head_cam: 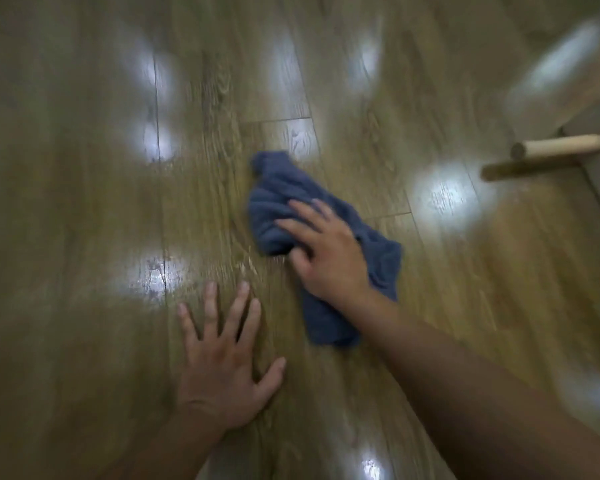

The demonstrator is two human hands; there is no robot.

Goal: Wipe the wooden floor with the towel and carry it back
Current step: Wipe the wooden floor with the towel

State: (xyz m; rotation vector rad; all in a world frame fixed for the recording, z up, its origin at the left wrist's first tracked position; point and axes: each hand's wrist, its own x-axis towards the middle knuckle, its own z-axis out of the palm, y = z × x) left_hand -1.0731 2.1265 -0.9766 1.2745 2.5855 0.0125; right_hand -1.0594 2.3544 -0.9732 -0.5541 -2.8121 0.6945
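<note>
Fingers of your right hand (326,251) lie spread, pressing flat on the towel (274,195). Your left hand (222,362) is splayed on the floor (84,202), apparently bracing. Wiping judged in progress; carry-back not yet done. The towel is blue, crumpled and bunched lengthwise on the boards.

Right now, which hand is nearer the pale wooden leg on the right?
Right. The right hand presses the towel, left of the leg; the left hand lies flat on the floor, farther left.
</note>
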